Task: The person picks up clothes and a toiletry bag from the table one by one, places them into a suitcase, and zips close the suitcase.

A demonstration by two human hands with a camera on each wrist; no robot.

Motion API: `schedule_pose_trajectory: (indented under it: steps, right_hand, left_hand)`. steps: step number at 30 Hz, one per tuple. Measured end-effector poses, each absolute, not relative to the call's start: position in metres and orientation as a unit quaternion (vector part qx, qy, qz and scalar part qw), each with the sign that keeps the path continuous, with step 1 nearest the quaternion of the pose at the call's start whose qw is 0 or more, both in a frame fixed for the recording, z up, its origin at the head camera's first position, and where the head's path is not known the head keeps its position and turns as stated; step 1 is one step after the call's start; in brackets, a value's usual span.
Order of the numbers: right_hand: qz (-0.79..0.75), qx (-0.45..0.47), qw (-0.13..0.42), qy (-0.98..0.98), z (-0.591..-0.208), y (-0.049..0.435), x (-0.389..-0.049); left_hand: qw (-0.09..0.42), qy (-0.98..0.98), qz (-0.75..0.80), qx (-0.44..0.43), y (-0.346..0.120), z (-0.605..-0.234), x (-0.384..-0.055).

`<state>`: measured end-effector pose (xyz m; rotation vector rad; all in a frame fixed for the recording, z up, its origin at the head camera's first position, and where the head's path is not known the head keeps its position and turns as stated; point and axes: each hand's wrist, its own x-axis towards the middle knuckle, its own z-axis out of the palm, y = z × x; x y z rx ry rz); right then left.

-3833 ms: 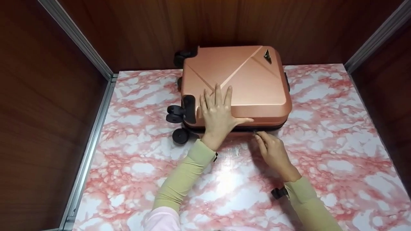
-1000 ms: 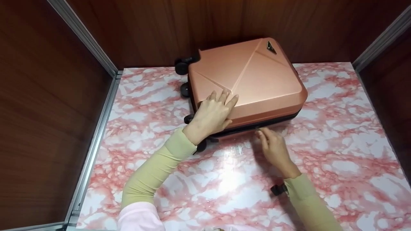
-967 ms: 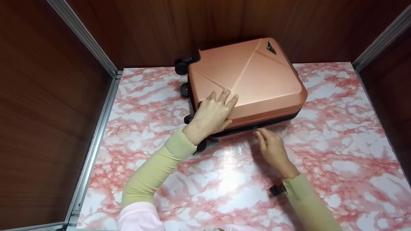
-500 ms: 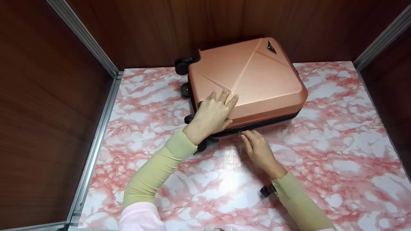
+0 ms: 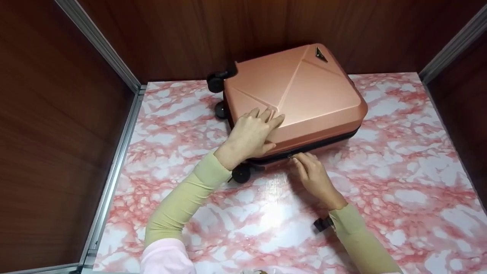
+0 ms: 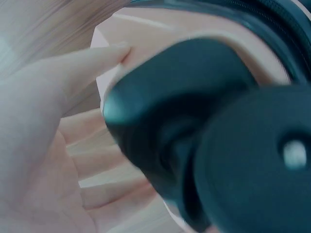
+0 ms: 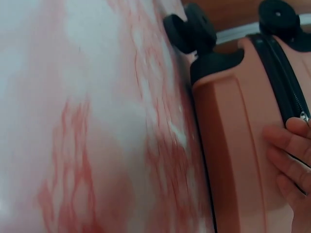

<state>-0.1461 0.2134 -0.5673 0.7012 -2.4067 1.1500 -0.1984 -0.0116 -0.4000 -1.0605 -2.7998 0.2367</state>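
A rose-gold hard-shell suitcase (image 5: 319, 91) lies flat and angled on the table, its wheels toward the left. My left hand (image 5: 249, 133) rests on its near left corner, fingers spread over the top shell. In the left wrist view, the thumb (image 6: 109, 54) touches the shell beside a black wheel housing (image 6: 180, 73). At the near side, my right hand (image 5: 314, 177) pinches a small metal zipper pull (image 7: 304, 116) on the black zipper band (image 5: 323, 144). The right wrist view shows the other fingers (image 7: 286, 160) lying against the lower shell.
The table (image 5: 399, 171) has a red-and-white marbled top. Dark wood panels (image 5: 171, 38) enclose it at the back and both sides, with metal rails (image 5: 114, 167) along the edges. A black caster wheel (image 5: 241, 173) sticks out near the left wrist.
Since the earliest frame the suitcase has turned, its right end swinging away. My right hand moved left along the zipper, then slightly right; my left hand stays on the corner.
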Motion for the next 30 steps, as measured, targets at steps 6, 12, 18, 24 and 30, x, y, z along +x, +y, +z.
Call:
schedule_pose_trajectory:
  steps: [6, 12, 18, 24, 30]
  right_hand:
    - [0.417, 0.238, 0.204, -0.853, -0.570, 0.234, -0.143]
    - [0.428, 0.211, 0.211, -0.853, -0.568, 0.256, -0.141]
    - [0.432, 0.183, 0.231, -0.852, -0.568, 0.274, -0.140]
    - [0.433, 0.176, 0.254, -0.847, -0.567, 0.284, -0.140]
    - [0.429, 0.176, 0.260, -0.847, -0.568, 0.285, -0.142]
  left_hand:
    - [0.038, -0.925, 0.024, -0.378, -0.011, -0.398, -0.199]
    - [0.014, -0.916, -0.051, -0.399, -0.016, -0.398, -0.209]
    - [0.042, -0.914, -0.089, -0.394, -0.029, -0.404, -0.226]
    - [0.070, -0.910, -0.122, -0.390, -0.037, -0.418, -0.236]
    - [0.079, -0.907, -0.125, -0.394, -0.039, -0.427, -0.235]
